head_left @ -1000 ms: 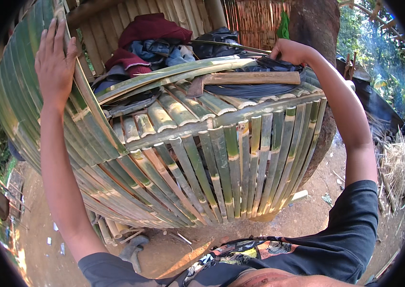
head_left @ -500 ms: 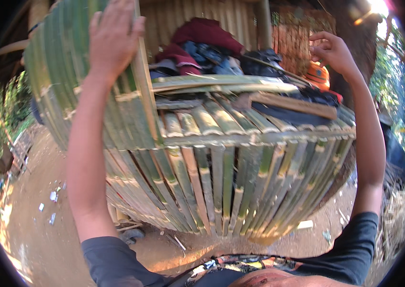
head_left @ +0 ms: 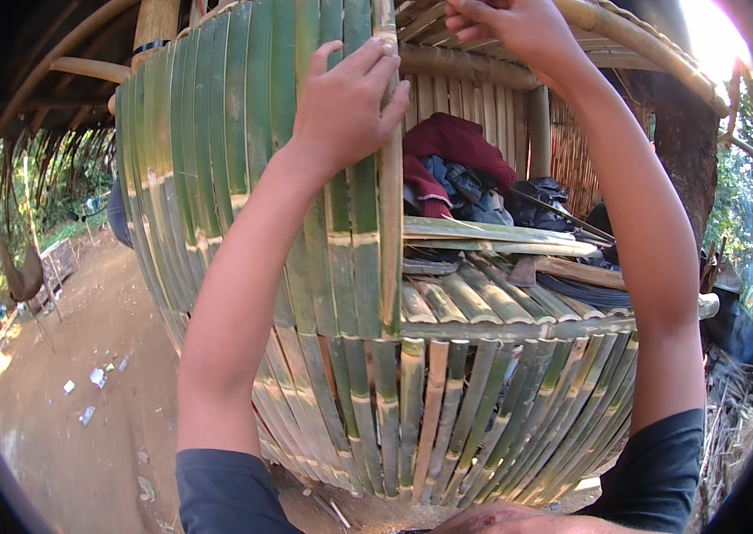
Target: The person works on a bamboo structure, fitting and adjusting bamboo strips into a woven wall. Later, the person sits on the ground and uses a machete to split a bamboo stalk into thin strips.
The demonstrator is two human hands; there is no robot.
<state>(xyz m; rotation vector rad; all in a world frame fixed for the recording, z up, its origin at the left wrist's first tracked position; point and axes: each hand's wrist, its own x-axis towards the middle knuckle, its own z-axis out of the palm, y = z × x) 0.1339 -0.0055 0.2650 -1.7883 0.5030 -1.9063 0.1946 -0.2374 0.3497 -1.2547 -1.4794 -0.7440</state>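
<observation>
My left hand [head_left: 347,111] is up against the green bamboo-slat wall panel [head_left: 243,98]. Its fingers bend over the panel's right edge, closed on the upright bamboo strip [head_left: 389,214], with the thumb on the opening side. Raised to the right, my right hand [head_left: 519,27] is partly cut off by the top of the picture. Its fingers are curled together, and whatever they may hold cannot be made out. Below both hands, a low wall of upright bamboo slats [head_left: 457,418] runs beneath a slatted bamboo platform [head_left: 474,294].
On the platform lie dark red cloth [head_left: 461,151], black plastic bags [head_left: 541,200], loose split-bamboo strips [head_left: 492,233] and a wooden piece [head_left: 581,271]. A curved bamboo roof pole [head_left: 652,44] passes overhead at right, near a tree trunk [head_left: 684,151]. Litter [head_left: 97,377] dots the dirt ground.
My view has shifted up and left, bringing the panel toward the middle. My left hand stays at the panel's edge, now with fingers bent on the strip. My right hand has moved up and inward.
</observation>
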